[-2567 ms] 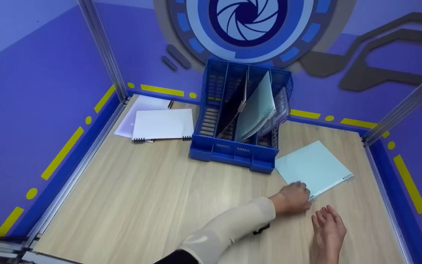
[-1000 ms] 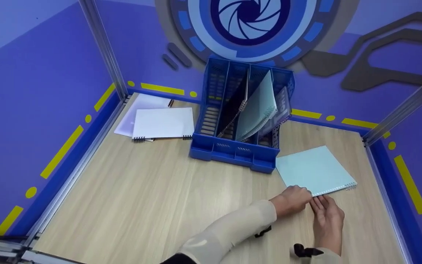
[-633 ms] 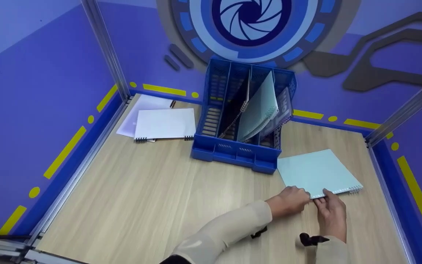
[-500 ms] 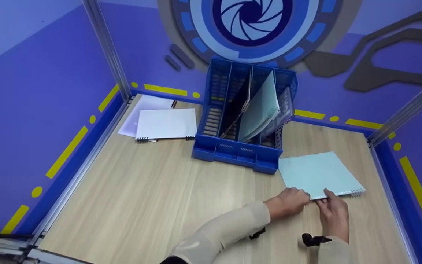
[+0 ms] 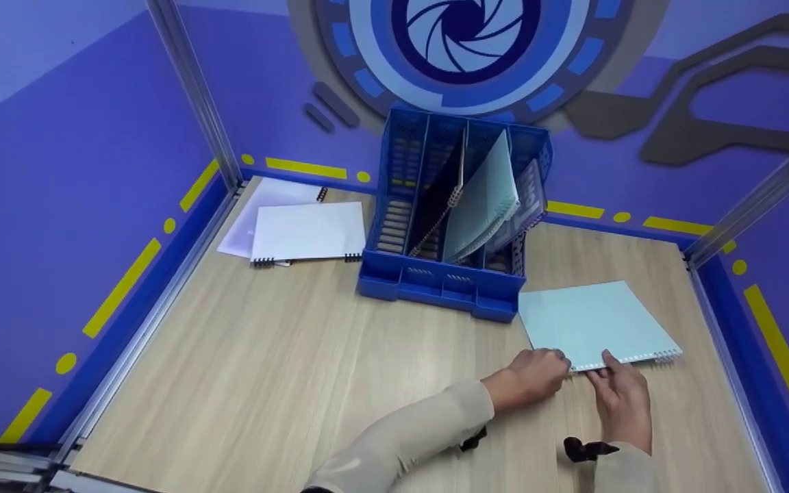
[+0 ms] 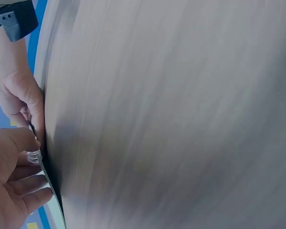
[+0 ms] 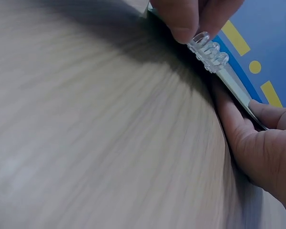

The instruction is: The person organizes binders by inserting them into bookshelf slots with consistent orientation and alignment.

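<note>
Two hands are on the pale mint spiral notebook [image 5: 596,322] I'm watching through the head feed; it lies on the wood-grain table [image 5: 285,383], to the right of the blue file organizer [image 5: 439,291], one corner close to its front. Its coil-bound edge faces the person. The left hand [image 5: 537,373] pinches the left end of that edge, and my left wrist view shows thumb and fingers closed narrowly by the clear coil [image 6: 33,157]. The right hand [image 5: 620,397] holds the same edge farther right, thumb on the cover, fingers underneath, between notebook and tabletop, as my right wrist camera confirms. Both beige sleeves [image 5: 415,435] show on my head feed, with black mounts at the wrists.

In the organizer I count four slots: a dark spiral notebook [image 5: 439,195] leans in the second from left, mint notebooks [image 5: 482,205] in the third, a purple translucent notebook [image 5: 524,205] tilts in the last. Left of it, a white wire-bound notebook [image 5: 309,231] overlaps a lilac one [image 5: 247,222].
</note>
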`<state>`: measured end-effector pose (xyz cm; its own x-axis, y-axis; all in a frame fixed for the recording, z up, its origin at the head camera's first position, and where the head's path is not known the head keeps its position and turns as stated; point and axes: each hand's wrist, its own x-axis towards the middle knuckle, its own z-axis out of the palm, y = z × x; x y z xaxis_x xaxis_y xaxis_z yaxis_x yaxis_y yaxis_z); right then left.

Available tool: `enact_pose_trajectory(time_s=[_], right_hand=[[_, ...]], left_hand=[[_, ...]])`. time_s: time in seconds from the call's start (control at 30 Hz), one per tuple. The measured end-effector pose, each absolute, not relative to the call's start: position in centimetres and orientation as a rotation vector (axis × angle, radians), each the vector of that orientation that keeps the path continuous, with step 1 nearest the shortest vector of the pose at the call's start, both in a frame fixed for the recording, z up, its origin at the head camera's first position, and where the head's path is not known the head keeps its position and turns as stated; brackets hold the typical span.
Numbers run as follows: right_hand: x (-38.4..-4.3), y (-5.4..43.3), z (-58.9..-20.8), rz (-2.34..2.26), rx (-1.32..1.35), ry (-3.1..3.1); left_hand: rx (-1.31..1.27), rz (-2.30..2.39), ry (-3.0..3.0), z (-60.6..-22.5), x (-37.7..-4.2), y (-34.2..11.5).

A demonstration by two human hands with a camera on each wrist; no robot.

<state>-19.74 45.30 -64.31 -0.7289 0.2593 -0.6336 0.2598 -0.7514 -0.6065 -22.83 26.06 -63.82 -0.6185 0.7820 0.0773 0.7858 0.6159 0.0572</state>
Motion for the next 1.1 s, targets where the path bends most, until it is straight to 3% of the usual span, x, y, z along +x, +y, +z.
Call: enact_pose_trajectory(time_s=[0.33, 1.1], right_hand=[[-20.0, 44.3, -64.1, -2.675, 1.117, 1.159], [-19.1, 44.2, -64.1, -2.696, 1.246, 1.107]], left_hand=[[-1.266, -0.273, -2.79, -63.2, -23.4, 21.3], [-0.738, -0.548, -2.769, -60.4, -26.9, 2.7]])
